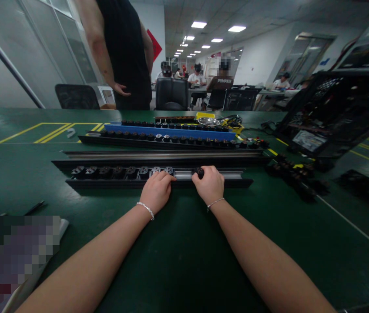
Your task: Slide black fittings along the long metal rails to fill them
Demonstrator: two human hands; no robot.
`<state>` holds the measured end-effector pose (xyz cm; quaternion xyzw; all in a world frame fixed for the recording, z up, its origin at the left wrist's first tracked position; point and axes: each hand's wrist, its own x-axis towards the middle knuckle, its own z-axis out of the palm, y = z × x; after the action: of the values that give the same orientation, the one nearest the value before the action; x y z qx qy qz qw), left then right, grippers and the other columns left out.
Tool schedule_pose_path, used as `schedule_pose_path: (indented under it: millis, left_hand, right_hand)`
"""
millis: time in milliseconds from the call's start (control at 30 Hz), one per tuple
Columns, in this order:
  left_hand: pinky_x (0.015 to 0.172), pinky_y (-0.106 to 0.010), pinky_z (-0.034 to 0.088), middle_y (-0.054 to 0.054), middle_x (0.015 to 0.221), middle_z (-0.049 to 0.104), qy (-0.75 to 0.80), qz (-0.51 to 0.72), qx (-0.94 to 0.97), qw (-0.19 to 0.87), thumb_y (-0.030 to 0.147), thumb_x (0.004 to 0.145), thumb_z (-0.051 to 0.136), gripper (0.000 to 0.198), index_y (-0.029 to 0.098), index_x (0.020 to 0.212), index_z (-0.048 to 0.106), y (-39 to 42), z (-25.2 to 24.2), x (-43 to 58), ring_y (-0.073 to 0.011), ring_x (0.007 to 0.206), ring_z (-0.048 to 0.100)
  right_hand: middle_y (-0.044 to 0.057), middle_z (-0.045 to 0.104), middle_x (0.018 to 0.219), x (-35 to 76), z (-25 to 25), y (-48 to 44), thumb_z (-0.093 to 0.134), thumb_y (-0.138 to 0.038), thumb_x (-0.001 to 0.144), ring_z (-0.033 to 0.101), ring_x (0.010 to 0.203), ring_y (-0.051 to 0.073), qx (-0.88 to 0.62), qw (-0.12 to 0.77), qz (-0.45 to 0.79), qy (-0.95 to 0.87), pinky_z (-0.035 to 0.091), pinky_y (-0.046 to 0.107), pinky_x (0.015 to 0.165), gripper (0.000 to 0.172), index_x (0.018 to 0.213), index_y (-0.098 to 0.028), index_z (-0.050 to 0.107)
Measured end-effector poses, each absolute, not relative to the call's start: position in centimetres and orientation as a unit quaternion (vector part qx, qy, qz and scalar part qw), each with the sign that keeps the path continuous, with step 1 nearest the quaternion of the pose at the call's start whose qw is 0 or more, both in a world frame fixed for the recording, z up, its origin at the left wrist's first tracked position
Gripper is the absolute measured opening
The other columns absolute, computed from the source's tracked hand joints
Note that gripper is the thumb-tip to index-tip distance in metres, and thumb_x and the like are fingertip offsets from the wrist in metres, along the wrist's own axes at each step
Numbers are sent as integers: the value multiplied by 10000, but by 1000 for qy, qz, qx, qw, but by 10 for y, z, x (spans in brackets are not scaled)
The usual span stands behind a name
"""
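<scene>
A long black rail [122,184] lies across the table in front of me, with a row of round black socket modules [118,172] set along its left part. My left hand [157,190] is closed over the rail's front edge, its fingertips beside the last module of the row. To the right of it a bare silver stretch of the channel [184,174] shows. My right hand [209,183] is closed on a small round black part [200,173], held at the rail; it looks like another socket module, partly hidden by the fingers.
Behind lie another black rail [158,161], a filled black rail [132,140] and a blue rail [178,131]. Loose dark parts [297,174] and an open computer case [331,117] stand right. A pen [35,208] lies left. A person [124,52] stands across the table.
</scene>
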<state>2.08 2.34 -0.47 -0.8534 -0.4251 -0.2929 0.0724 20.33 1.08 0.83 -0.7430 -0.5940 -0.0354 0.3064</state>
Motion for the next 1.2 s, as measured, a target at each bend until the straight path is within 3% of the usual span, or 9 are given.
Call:
schedule_pose_path:
  millis: [1200]
  left_hand:
    - [784,-358,463,-58,885,618,-422,-306,-851,68,114,822,442,232,197,919,636,23,-6,21,-199,821,522]
  right_hand:
    - [84,602,905,222,11,8,470,-344,743,542,898,221,-764,313,-40,-563,345,362,836,273,875,-171,637]
